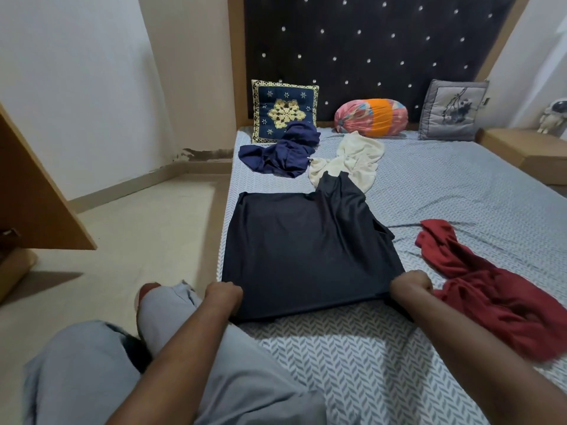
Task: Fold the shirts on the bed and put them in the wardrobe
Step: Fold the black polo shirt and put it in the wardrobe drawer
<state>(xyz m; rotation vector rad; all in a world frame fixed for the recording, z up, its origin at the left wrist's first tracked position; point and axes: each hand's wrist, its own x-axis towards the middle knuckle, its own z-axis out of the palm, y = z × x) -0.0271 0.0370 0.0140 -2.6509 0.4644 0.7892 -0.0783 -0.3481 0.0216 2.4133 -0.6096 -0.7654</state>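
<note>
Black shirt (306, 250) pulled flat on bed (460, 185), a hem corner in each fist.

Left hand (225, 297) and right hand (412, 286) both grasp the near hem, fingers curled tight round the cloth and set wide apart. The likely reason is to tension the fabric so the body lies smooth before the first fold. The shirt stretches away from the fingers toward the headboard, one sleeve angled off past the right-hand side. Red shirt (478, 289) lies crumpled just beside the right knuckles, possibly touching. Navy shirt (285, 153) and cream shirt (356, 157) lie well beyond the fingertips, unfolded. Wooden panel (36, 191) stands far left of the left hand, perhaps the wardrobe. Folding looks barely begun.
</note>
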